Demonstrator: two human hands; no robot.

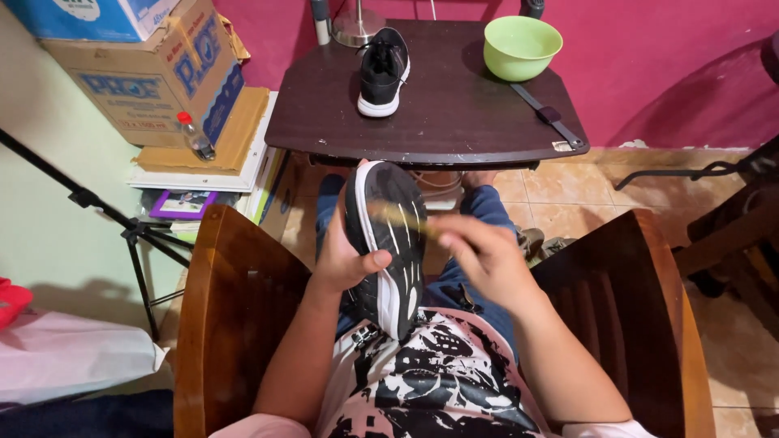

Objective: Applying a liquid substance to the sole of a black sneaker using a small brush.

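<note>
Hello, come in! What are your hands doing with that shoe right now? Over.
Left hand grips black shoe, sole up. Right hand holds blurred brush on the sole. Second shoe and green bowl on table, clear of hands.

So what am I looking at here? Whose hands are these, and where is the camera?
The camera sits on a person's head and looks down, so you see their own arms and lap. They sit in a wooden chair. The left hand holds a black shoe sole up. The right hand moves a brush over the sole; it is blurred. Ahead is a dark table with the other shoe, a green bowl and a strap. Cardboard boxes are stacked at the left.
</note>
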